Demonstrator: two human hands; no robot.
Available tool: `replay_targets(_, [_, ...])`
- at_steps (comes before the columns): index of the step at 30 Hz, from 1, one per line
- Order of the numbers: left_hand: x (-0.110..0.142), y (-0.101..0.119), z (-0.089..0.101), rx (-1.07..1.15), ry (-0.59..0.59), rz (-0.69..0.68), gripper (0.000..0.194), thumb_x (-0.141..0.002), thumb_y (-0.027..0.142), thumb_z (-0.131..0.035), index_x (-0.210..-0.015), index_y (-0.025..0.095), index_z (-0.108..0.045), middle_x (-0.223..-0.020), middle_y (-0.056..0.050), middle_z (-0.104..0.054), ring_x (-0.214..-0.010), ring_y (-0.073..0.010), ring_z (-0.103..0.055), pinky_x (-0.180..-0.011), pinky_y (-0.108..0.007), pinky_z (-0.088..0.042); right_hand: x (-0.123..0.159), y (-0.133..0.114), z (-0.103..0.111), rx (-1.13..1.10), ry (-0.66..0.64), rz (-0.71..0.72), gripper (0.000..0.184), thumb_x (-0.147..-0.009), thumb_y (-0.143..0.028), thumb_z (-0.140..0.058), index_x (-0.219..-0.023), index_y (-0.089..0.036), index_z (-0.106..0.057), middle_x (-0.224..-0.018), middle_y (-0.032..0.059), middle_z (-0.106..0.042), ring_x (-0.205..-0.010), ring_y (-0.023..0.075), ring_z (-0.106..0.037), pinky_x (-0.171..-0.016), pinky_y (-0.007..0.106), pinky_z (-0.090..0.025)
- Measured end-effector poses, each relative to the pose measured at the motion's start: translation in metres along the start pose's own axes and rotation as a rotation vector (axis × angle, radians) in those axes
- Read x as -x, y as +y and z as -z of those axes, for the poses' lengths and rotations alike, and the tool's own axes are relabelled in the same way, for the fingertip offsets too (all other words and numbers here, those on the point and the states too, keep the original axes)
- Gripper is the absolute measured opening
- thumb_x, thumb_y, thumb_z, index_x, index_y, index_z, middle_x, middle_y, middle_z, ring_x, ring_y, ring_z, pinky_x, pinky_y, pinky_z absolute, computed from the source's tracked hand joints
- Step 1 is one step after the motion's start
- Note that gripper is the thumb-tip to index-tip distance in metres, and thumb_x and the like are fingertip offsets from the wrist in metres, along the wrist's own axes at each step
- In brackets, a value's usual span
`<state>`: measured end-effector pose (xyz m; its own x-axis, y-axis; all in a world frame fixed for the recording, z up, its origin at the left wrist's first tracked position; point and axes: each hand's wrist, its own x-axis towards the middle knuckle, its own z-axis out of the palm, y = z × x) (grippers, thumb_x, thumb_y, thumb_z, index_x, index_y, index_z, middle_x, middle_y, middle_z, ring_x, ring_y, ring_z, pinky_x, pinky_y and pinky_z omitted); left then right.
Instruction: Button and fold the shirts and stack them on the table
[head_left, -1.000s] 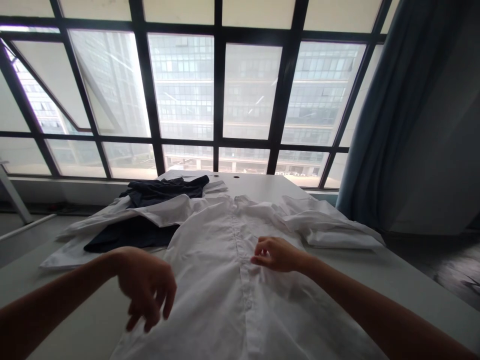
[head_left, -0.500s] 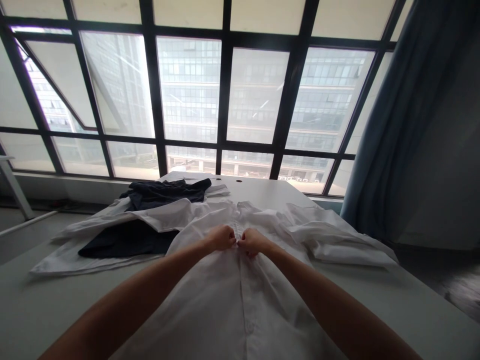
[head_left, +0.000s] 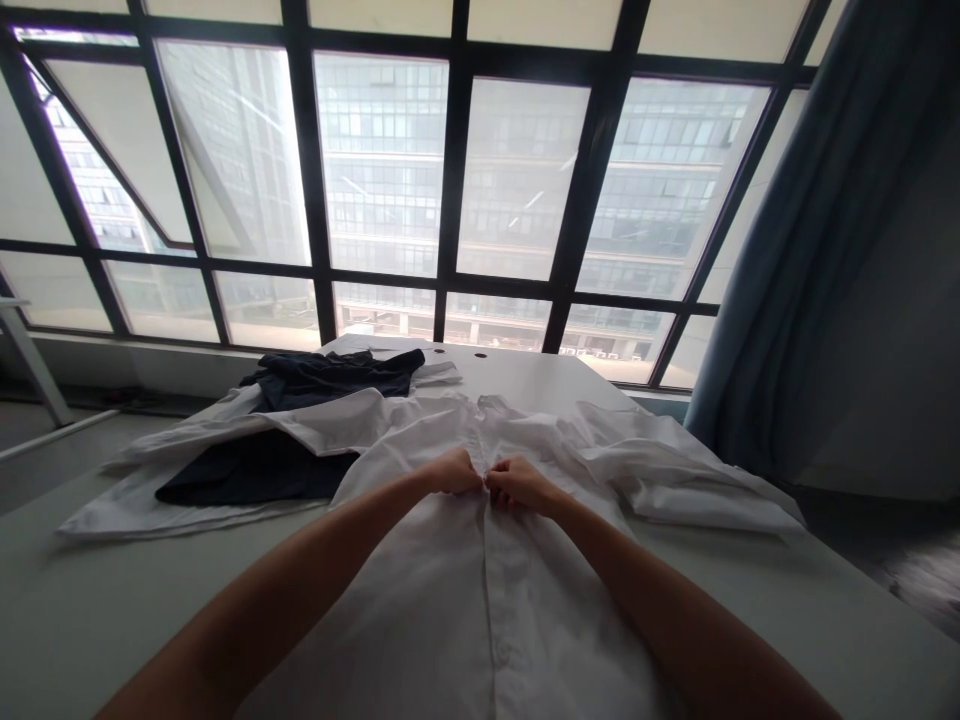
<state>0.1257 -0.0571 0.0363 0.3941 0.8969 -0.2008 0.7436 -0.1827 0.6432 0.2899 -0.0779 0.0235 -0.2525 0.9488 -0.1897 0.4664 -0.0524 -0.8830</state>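
Observation:
A white button-up shirt [head_left: 420, 590] lies spread on the white table, its collar toward the window and its button strip running down the middle. My left hand [head_left: 456, 470] is closed on the front edge of the shirt, at the chest. Right beside it, my right hand [head_left: 517, 484] pinches the other side of the strip with curled fingers. The fingertips of both hands nearly meet; any button between them is too small to make out. Lower on the strip a button [head_left: 502, 652] shows. One sleeve [head_left: 690, 490] lies bunched to the right.
Dark garments [head_left: 337, 378] and more white cloth [head_left: 112, 510] lie on the left of the table [head_left: 517, 375]. A dark piece [head_left: 255, 470] shows beneath white fabric. Behind the table stands a large window; a blue-grey curtain [head_left: 795, 300] hangs at the right.
Both hands have shifted slightly to the right along with the view, still closed at the button strip. The right hand's fingers have turned a little. The shirt lies much the same.

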Motion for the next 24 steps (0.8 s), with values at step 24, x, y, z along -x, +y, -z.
replay_targets(24, [0.023,-0.013,-0.015,0.433,0.067,-0.123,0.02,-0.077,0.026,-0.056,-0.061,0.016,-0.054,-0.051,0.004,-0.051,-0.042,-0.007,-0.039,-0.043,-0.02,-0.027,0.013,0.019,-0.019,0.07,0.301,0.35,0.018,-0.075,-0.032,-0.061,-0.068,-0.016,-0.064,-0.056,-0.0007,-0.063,-0.047,0.0119,-0.057,-0.044,0.02,-0.041])
